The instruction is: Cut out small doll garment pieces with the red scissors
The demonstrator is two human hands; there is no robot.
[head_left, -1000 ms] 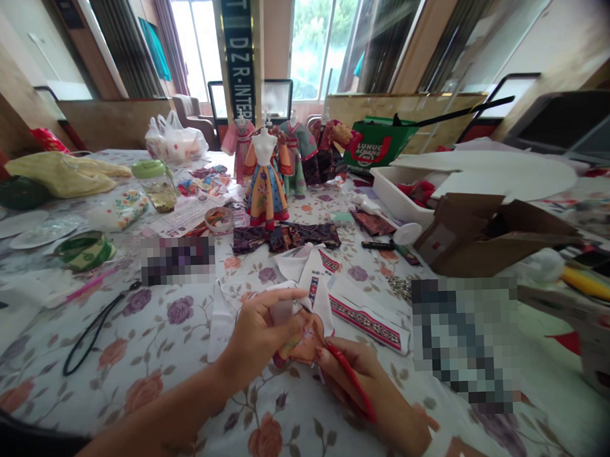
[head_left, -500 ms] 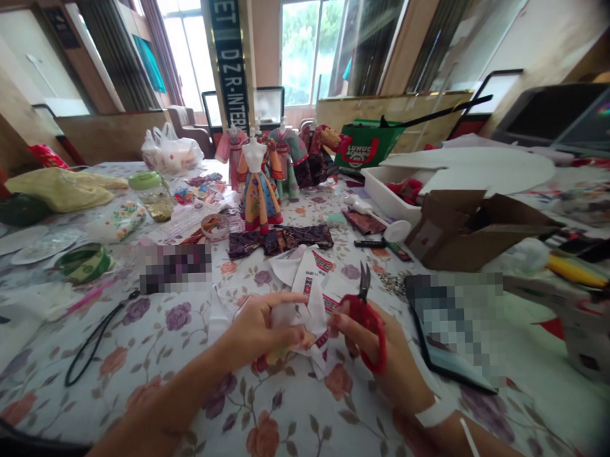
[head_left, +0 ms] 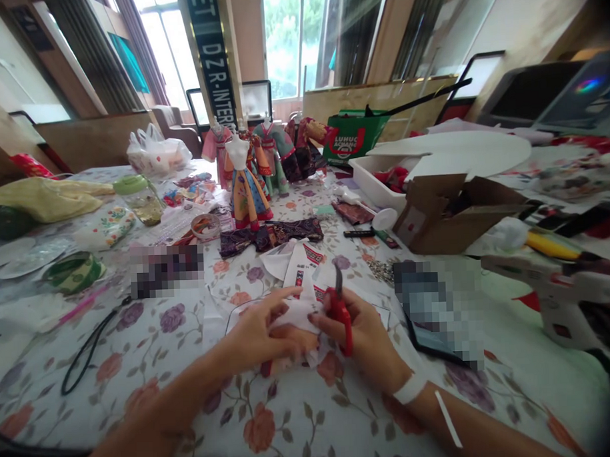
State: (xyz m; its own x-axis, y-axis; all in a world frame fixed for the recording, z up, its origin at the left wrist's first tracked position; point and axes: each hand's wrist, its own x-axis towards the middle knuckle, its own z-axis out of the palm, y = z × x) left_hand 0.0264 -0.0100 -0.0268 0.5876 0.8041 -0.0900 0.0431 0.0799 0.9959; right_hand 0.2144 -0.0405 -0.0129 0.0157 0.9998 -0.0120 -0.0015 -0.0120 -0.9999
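My left hand [head_left: 261, 333] is closed on a small white piece of doll clothing [head_left: 299, 317] with patterned red trim, holding it just above the floral tablecloth [head_left: 190, 366]. My right hand [head_left: 363, 336] grips red-handled scissors [head_left: 339, 306], blades pointing up and away, right beside the garment. More white trimmed fabric pieces [head_left: 300, 260] lie just beyond both hands.
Small mannequins in colourful dresses [head_left: 244, 184] stand mid-table, with a dark patterned cloth strip [head_left: 270, 235] before them. A brown cardboard box [head_left: 444, 213], a white tray [head_left: 383, 186] and a glue gun [head_left: 552, 290] are on the right. A black cord [head_left: 89, 346] and tape rolls [head_left: 74, 271] lie left.
The scissors went from lying low under the garment to upright in my right hand, which drew in against the fabric. The view shifted slightly leftward.
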